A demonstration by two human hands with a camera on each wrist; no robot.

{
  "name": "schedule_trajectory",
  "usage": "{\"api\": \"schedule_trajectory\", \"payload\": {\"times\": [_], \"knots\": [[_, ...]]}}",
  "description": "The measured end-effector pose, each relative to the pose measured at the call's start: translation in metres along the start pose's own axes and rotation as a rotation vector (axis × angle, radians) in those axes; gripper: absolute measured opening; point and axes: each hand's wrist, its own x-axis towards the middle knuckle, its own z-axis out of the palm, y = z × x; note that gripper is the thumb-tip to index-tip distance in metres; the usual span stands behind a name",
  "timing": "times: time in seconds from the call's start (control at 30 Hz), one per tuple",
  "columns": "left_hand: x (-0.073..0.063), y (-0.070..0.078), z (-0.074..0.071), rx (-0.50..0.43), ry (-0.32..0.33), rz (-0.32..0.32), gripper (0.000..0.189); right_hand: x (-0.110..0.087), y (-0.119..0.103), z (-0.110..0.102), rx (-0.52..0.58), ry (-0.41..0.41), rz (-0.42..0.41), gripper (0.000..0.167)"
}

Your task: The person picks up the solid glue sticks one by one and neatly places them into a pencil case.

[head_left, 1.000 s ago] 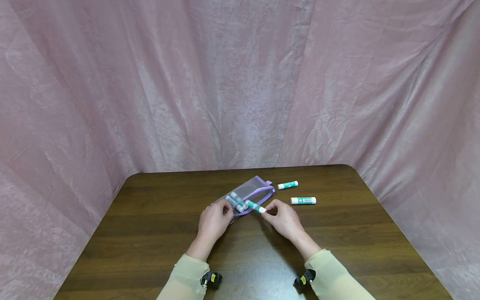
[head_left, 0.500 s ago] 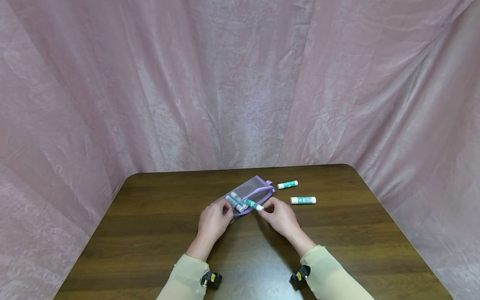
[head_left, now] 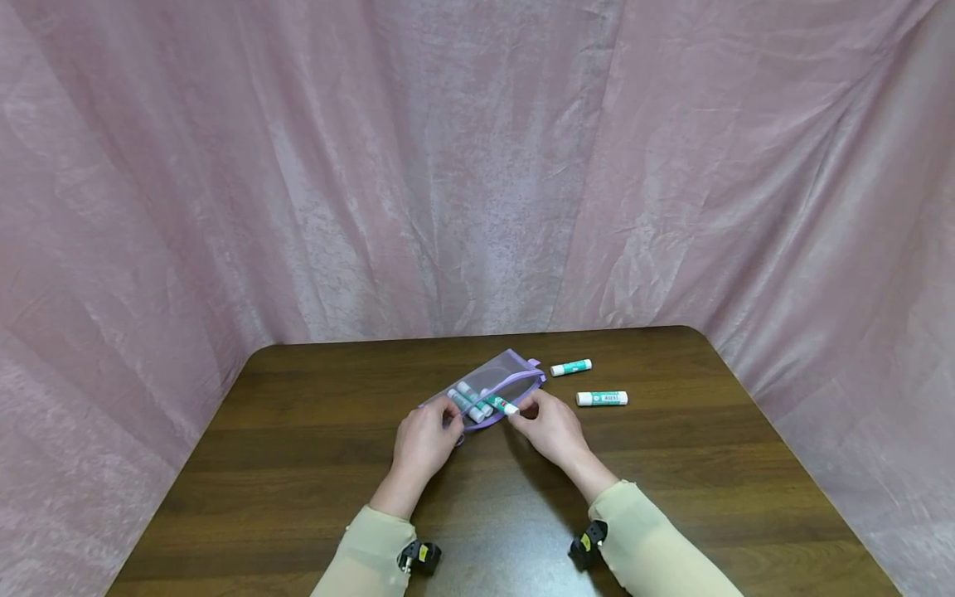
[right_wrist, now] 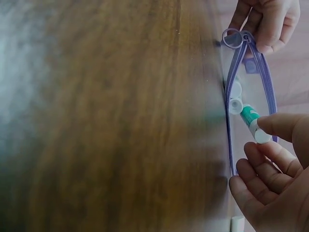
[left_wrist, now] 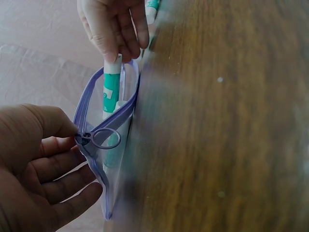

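A see-through zip pouch (head_left: 509,365) with purple edging lies on the table, its zipped mouth spread wide. My left hand (head_left: 425,439) pinches the pouch's near end by the zipper, where a purple ring (left_wrist: 107,138) hangs. My right hand (head_left: 554,427) pinches the white end of a green-and-white glue stick (head_left: 500,403) between thumb and index finger. In the right wrist view that glue stick (right_wrist: 250,115) slants through the open mouth, its far end inside. Two more glue sticks (head_left: 466,405) show through the pouch's clear side.
Two loose glue sticks lie right of the pouch: one farther back (head_left: 571,367), the other glue stick (head_left: 602,399) nearer my right hand. The brown wooden table (head_left: 298,464) has rounded far corners, and a pink curtain (head_left: 418,166) hangs behind it.
My right hand has moved left and slightly away from me, carrying the glue stick deeper into the pouch's mouth. My left hand has stayed on the pouch.
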Motion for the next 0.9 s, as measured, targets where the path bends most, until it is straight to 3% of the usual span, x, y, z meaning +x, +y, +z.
{"api": "schedule_trajectory", "payload": {"times": [0.73,0.9], "knots": [[0.003,0.001,0.003,0.011,-0.008,0.003,0.011,0.014,-0.005,0.009,-0.019,0.005,0.000,0.014],[0.003,0.002,0.002,0.009,-0.020,-0.006,0.009,0.025,0.014,0.022,-0.009,0.029,-0.037,0.016]]}}
